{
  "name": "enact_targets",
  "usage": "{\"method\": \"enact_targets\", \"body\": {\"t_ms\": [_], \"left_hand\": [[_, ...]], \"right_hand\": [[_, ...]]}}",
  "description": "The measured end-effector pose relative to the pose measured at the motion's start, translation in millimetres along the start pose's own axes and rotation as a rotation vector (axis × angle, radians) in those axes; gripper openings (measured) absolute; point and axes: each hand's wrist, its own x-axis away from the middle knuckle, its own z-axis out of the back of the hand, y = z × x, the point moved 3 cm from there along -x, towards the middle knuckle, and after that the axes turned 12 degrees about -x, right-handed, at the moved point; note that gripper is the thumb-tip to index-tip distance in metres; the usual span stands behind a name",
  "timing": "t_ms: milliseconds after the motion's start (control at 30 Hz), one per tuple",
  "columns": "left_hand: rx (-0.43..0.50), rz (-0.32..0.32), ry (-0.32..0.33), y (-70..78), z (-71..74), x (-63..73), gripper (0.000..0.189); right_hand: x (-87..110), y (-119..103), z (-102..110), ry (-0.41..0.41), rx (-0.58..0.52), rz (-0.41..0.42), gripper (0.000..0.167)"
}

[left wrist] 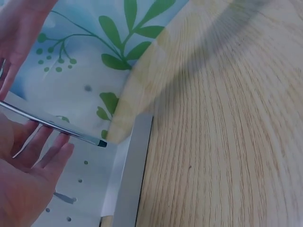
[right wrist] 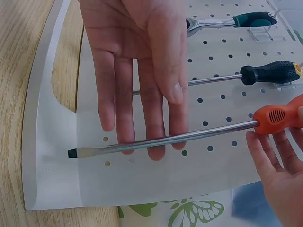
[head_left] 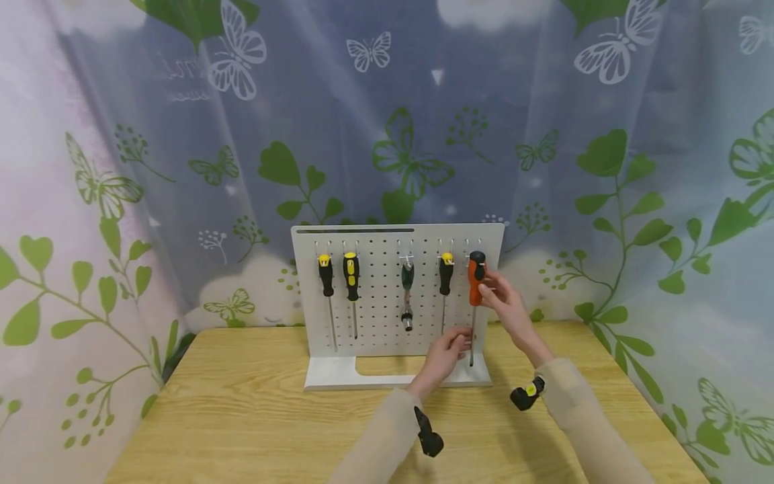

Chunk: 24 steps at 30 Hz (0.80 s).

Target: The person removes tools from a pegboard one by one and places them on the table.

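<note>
A large flat-tipped screwdriver [head_left: 475, 290] with an orange and black handle hangs upright at the right end of a white pegboard [head_left: 381, 336]. My right hand [head_left: 510, 310] holds its handle from the right side, thumb and fingers against the orange part. Lower down, my left hand [head_left: 444, 357] reaches in from the left. In the right wrist view the fingers of the left hand [right wrist: 135, 38] are extended, their tips lying behind the metal shaft [right wrist: 213, 131] and touching it. The left wrist view shows the shaft's dark tip [left wrist: 102, 143] beyond those fingers.
To the left on the board hang a black-and-yellow screwdriver [head_left: 446, 274], a green-handled ratchet wrench [head_left: 408, 277] and two more black-and-yellow screwdrivers [head_left: 351, 277]. The board's base stands on a wooden table [head_left: 254, 417]. A patterned curtain [head_left: 338, 168] rises behind it.
</note>
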Motion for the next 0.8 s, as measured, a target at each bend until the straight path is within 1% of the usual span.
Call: {"method": "enact_targets", "body": {"t_ms": [133, 333, 567, 800], "left_hand": [[0.039, 0.01, 0.03, 2.0, -1.8, 1.1, 0.027], [0.064, 0.007, 0.059, 6.0, -5.2, 3.9, 0.021], [0.087, -0.014, 0.063, 9.8, -10.0, 8.5, 0.018], [0.089, -0.012, 0.053, 13.1, -11.7, 13.2, 0.018]], "right_hand": [[0.4, -0.5, -0.2, 0.011, 0.002, 0.011, 0.046], [3.1, -2.6, -0.7, 0.018, -0.002, 0.008, 0.046], [6.8, -7.2, 0.1, 0.039, 0.001, -0.018, 0.047], [9.0, -7.9, 0.4, 0.036, -0.007, 0.007, 0.046]]}}
